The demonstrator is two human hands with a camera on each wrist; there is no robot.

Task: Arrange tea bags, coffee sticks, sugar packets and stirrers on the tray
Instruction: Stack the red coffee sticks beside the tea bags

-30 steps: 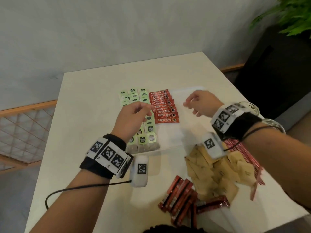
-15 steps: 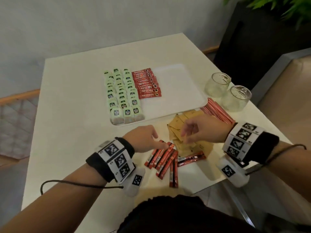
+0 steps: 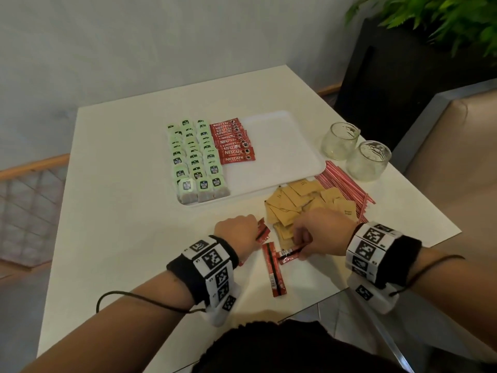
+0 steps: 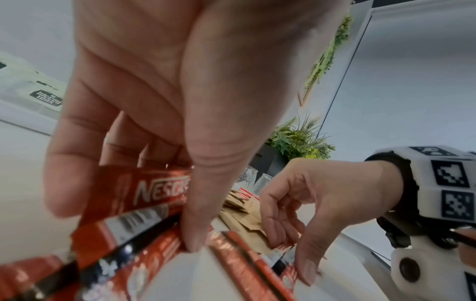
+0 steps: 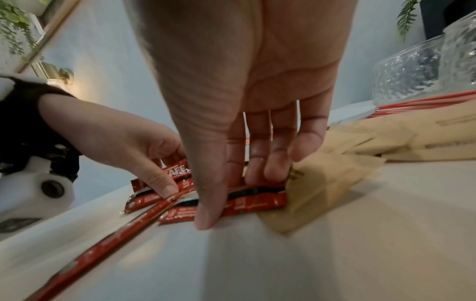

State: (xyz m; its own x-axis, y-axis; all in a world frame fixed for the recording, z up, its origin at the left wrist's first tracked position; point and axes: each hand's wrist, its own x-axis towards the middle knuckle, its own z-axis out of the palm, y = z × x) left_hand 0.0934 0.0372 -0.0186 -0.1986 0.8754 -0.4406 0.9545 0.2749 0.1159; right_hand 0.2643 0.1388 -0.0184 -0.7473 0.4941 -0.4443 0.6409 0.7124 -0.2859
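The white tray (image 3: 282,146) holds three rows of green tea bags (image 3: 193,157) and a column of red coffee sticks (image 3: 234,141). Near the table's front edge, my left hand (image 3: 236,232) grips a small bundle of loose coffee sticks (image 4: 144,189) between thumb and fingers. My right hand (image 3: 320,234) pinches one coffee stick (image 5: 255,201) lying on the table, its thumb (image 5: 206,220) at the stick's near side. Another stick (image 3: 274,273) lies loose between the hands. Brown sugar packets (image 3: 304,200) lie in a heap by the right hand, and red-striped stirrers (image 3: 347,189) lie beyond them.
Two empty glasses (image 3: 340,140) (image 3: 368,160) stand to the right of the tray. The tray's right half is bare. A dark planter with a green plant (image 3: 430,22) and a beige seat (image 3: 457,157) stand beyond the table's right edge.
Both hands have drawn back from the tray to the loose coffee sticks at the table's front. The left has gathered several sticks; the right has closed on one.
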